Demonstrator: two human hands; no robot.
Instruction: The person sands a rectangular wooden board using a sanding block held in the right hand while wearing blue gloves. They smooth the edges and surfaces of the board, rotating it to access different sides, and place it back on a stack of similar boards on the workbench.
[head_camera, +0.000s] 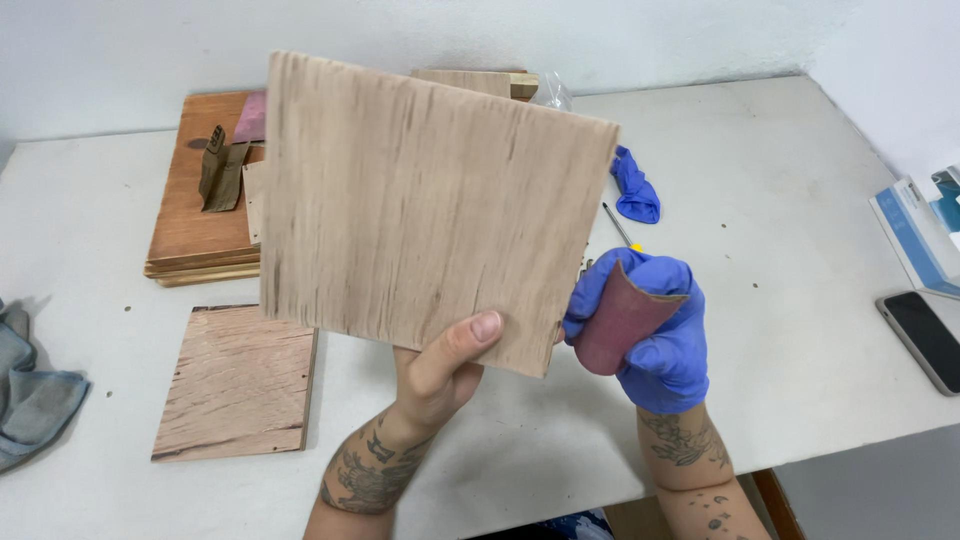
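Observation:
My left hand (440, 365), bare, pinches the lower edge of a square plywood panel (420, 200) and holds it upright above the white table (780, 200), its pale grained face toward me. My right hand (655, 335), in a blue glove, is closed around a folded piece of reddish sandpaper (622, 318) right beside the panel's lower right corner. The panel hides part of the table behind it.
A second plywood square (238, 382) lies flat at the left. A stack of wooden boards (200, 210) with sandpaper scraps sits at the back left. A loose blue glove (635, 190), a grey cloth (30, 390), a phone (925, 340) and a booklet (920, 235) lie around.

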